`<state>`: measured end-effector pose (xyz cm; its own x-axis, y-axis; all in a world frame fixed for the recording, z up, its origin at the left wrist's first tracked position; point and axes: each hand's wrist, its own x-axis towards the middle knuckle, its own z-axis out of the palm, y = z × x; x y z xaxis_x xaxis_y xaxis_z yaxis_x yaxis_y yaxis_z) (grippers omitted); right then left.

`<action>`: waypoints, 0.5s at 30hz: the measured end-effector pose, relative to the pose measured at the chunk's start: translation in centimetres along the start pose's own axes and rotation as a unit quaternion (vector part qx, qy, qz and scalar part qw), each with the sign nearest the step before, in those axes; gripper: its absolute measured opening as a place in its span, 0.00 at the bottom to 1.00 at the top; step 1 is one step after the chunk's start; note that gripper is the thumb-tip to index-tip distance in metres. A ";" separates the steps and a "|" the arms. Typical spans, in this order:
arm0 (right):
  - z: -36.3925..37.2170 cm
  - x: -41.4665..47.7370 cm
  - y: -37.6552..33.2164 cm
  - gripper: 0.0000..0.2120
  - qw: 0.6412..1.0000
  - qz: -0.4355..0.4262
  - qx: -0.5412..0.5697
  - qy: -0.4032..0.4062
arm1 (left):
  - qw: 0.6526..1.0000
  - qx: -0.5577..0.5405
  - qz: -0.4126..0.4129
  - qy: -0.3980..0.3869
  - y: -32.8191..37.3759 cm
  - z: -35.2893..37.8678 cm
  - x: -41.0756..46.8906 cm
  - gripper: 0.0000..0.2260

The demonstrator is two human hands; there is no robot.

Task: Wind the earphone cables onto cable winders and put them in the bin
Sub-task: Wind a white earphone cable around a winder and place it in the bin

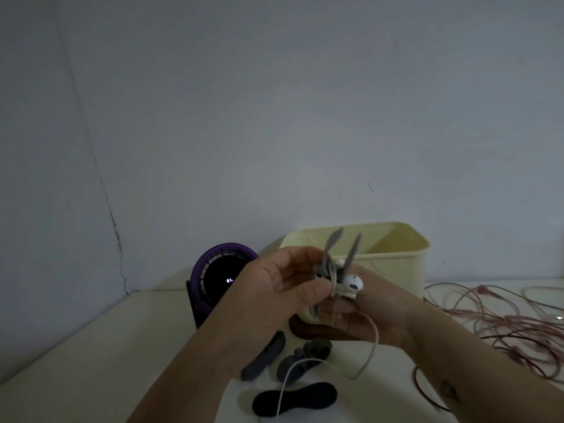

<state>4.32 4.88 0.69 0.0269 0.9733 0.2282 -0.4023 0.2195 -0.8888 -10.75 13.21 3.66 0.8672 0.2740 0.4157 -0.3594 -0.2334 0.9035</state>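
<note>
The cable winder's (332,245) middle is hidden between left hand (274,288) and right hand (378,315), which mask the bin's (396,261) lower front; pink cables (503,328) run off the frame's right edge.

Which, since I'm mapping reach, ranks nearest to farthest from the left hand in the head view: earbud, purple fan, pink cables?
1. Earbud, beside the thumb of the left hand.
2. Purple fan, behind it on the left.
3. Pink cables, far right.
</note>
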 end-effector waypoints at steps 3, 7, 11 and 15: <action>0.8 0.2 0.6 0.10 0.998 -0.021 -0.008 0.051 | 0.997 -0.024 -0.001 0.070 0.1 -0.2 0.2 0.10; 1.8 0.0 0.3 0.09 0.992 -0.040 -0.086 0.088 | 0.983 -0.098 0.000 0.155 0.0 -0.8 0.7 0.19; 2.2 0.2 0.2 0.11 0.985 -0.027 -0.145 0.090 | 0.961 -0.206 0.002 0.185 0.1 -1.2 0.9 0.14; 2.6 0.2 0.8 0.12 0.959 -0.023 -0.254 0.124 | 0.915 -0.356 -0.044 0.186 0.5 -1.7 0.8 0.11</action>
<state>1.67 5.09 1.09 0.2758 0.9340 0.2271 0.1003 0.2070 -0.9732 -10.83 14.90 4.61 0.7737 0.5925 0.2243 -0.5417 0.4352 0.7191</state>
